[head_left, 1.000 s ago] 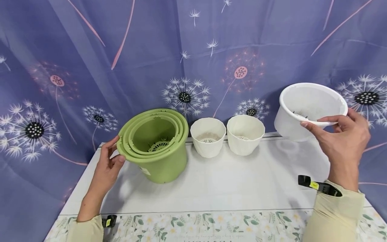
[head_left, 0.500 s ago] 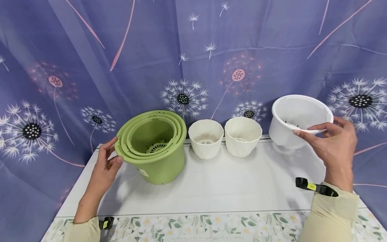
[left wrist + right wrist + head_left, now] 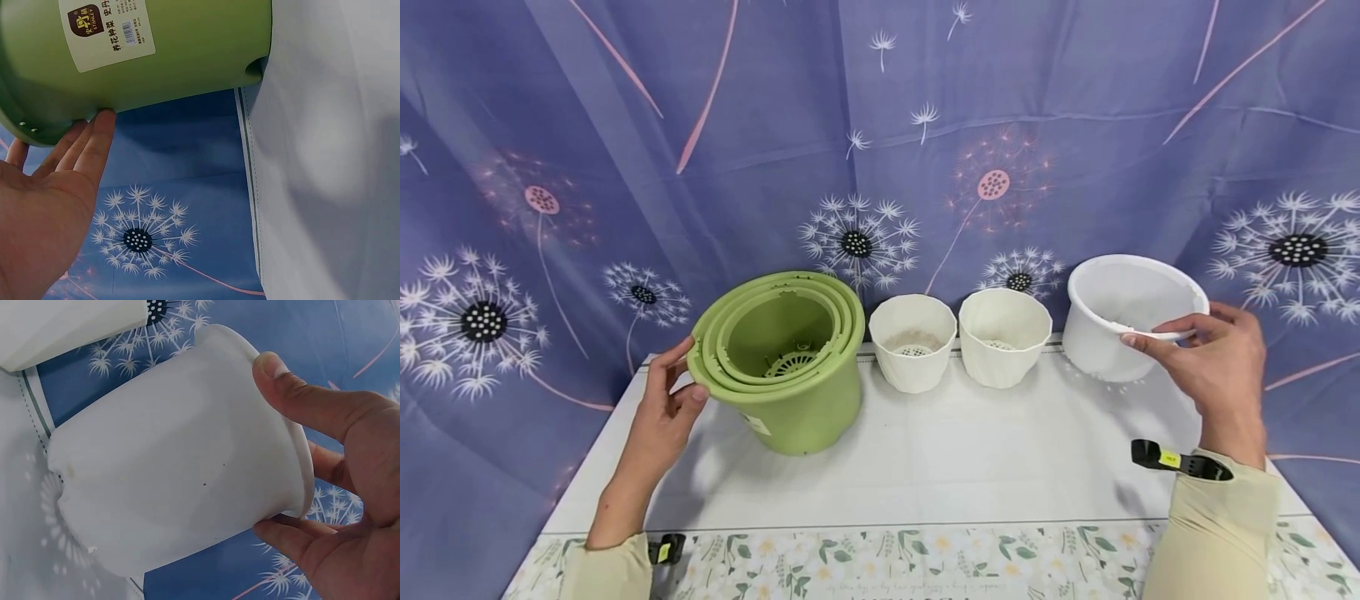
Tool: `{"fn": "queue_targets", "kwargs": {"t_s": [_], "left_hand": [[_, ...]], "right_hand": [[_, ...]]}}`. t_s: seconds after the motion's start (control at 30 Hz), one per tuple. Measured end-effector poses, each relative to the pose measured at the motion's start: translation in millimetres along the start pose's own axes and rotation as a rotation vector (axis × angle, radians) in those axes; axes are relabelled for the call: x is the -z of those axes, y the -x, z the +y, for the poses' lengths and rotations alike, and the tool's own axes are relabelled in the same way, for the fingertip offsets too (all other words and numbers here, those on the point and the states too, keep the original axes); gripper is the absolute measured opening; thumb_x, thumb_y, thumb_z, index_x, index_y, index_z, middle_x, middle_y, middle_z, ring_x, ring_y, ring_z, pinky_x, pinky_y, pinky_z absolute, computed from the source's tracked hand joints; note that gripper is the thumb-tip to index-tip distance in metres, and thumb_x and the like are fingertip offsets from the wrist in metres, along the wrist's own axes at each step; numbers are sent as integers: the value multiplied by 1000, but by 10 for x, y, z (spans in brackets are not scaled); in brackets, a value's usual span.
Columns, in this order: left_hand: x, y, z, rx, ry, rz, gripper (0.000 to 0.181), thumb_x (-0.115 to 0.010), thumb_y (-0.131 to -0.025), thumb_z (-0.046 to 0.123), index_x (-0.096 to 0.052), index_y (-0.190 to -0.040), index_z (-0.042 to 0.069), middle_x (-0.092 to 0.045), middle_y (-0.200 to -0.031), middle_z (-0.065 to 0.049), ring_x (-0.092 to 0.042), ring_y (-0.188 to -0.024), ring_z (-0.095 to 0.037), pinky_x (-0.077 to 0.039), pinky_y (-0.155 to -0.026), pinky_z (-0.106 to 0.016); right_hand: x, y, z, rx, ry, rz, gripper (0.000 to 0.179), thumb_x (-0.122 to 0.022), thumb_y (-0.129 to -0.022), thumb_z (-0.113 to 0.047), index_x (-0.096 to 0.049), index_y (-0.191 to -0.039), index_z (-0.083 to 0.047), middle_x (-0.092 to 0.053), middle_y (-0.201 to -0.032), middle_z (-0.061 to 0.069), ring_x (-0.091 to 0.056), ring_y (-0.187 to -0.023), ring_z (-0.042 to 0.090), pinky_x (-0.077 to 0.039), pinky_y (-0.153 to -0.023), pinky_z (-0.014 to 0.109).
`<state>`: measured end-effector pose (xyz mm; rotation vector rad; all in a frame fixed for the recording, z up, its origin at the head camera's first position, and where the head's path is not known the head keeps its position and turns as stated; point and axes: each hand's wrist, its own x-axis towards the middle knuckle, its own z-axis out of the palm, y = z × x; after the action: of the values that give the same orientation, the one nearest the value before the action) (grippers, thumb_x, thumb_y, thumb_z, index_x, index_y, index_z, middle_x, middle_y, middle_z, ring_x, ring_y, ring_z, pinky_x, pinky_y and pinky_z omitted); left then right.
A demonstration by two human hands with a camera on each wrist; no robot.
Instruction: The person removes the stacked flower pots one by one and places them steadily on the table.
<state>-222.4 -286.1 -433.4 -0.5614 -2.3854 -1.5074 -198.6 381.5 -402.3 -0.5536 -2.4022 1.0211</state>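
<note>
On the left of the head view stands a green flowerpot [image 3: 816, 417] with smaller green pots [image 3: 781, 333] nested in it. My left hand [image 3: 662, 417] touches the outside of its rim; in the left wrist view the fingers [image 3: 94, 147] lie fairly straight against it, below a paper label [image 3: 109, 31]. At the right, my right hand [image 3: 1217, 371] pinches the rim of a white flowerpot [image 3: 1101, 346], with the thumb [image 3: 300, 403] on the outside. That pot's base is at or just above the table; I cannot tell which.
Two cream, faceted flowerpots [image 3: 913, 362] [image 3: 1006, 358] stand side by side between the green and white ones. A white cloth with a floral front border [image 3: 850, 554] covers the table [image 3: 940, 467]. Directly behind hangs a blue dandelion-print curtain [image 3: 760, 150].
My right hand has lowered the white flowerpot and brought it a little left, closer to the cream pots. The left hand and the green pots have stayed in place.
</note>
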Motion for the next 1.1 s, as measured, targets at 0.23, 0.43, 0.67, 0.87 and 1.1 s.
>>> {"fn": "queue_targets", "kwargs": {"t_s": [0.23, 0.43, 0.67, 0.87, 1.1], "left_hand": [[1, -17, 5, 2, 2, -3, 62, -49, -115, 14, -22, -170, 24, -41, -157, -12, -60, -124, 2, -47, -97, -12], [-7, -18, -4, 1, -1, -7, 62, -49, -115, 15, -22, -170, 23, -41, -157, -15, -59, -125, 3, -47, -97, -11], [9, 1, 2, 12, -22, -5, 62, -49, -115, 14, -22, -170, 24, -40, -158, -17, -56, -125, 5, -46, -97, -10], [0, -5, 1, 10, 26, -4, 62, -49, -115, 13, -22, -170, 24, -39, -159, -14, -60, -125, 1, -48, -97, -12], [13, 1, 16, 18, 12, -13, 63, -49, -115, 14, -22, -170, 24, -38, -160, -15, -59, -125, 2, -48, -98, -12]], "right_hand": [[0, -37, 73, 55, 34, -75, 62, -91, -85, -43, -75, -109, 12, -29, -165, 32, -26, -153, 48, -28, -115, 66], [-42, -49, 145, 114, 41, -87, 56, -91, -85, -39, -75, -104, 11, -38, -153, 39, -30, -147, 50, -29, -111, 65], [-70, -39, 191, 123, 45, -80, 53, -93, -83, -39, -77, -99, 9, -43, -147, 36, -32, -141, 48, -30, -104, 60], [-25, -79, 195, 113, 53, -113, 55, -91, -85, -40, -77, -100, 11, -36, -152, 39, -30, -142, 50, -31, -102, 61], [-36, -51, 240, 103, 64, -157, 58, -89, -87, -44, -75, -105, 10, -32, -154, 38, -28, -140, 50, -33, -92, 50]]}}
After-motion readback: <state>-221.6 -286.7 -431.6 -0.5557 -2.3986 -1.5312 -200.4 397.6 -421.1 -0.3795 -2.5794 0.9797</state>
